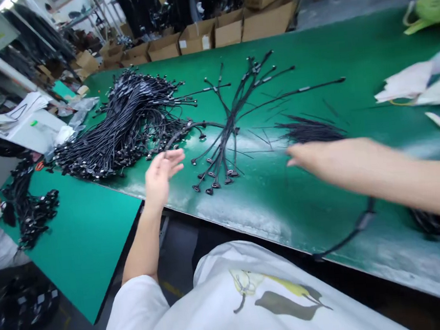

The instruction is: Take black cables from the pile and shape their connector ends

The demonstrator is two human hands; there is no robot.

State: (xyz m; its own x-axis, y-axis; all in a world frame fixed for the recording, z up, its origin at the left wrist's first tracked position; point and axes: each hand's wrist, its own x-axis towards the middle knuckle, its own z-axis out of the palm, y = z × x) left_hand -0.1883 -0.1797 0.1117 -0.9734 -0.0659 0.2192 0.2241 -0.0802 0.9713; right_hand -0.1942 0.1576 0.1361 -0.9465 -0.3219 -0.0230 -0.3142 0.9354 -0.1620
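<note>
1. While the left hand (162,172) hovers open with its fingers loose, a heap of black cables (124,122) lies at its 11 o'clock.
2. A fanned cable bundle (223,134) lies at its 2 o'clock on the green table (348,46).
3. The right hand (307,157) is too blurred to tell its grip. What may be thin black ties (309,130) lie at its 12 o'clock.

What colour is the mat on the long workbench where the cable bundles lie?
The mat is dark green, worn whitish near the front edge; the head view shows it.
</note>
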